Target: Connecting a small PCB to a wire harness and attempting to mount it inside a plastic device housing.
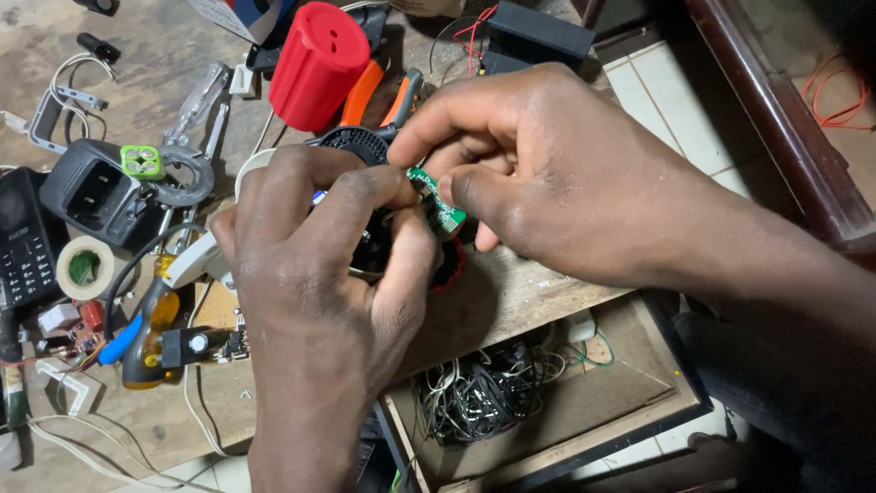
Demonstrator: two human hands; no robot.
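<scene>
Head view: we are pinching a small green circuit board [438,203] between both hands, right hand [538,169] gripping its end, left hand [319,265] curled around a black round part [360,146] beneath it. Red plug [318,64] is lying just behind the board; drawer of tangled wires [479,393] is sitting below it.
</scene>
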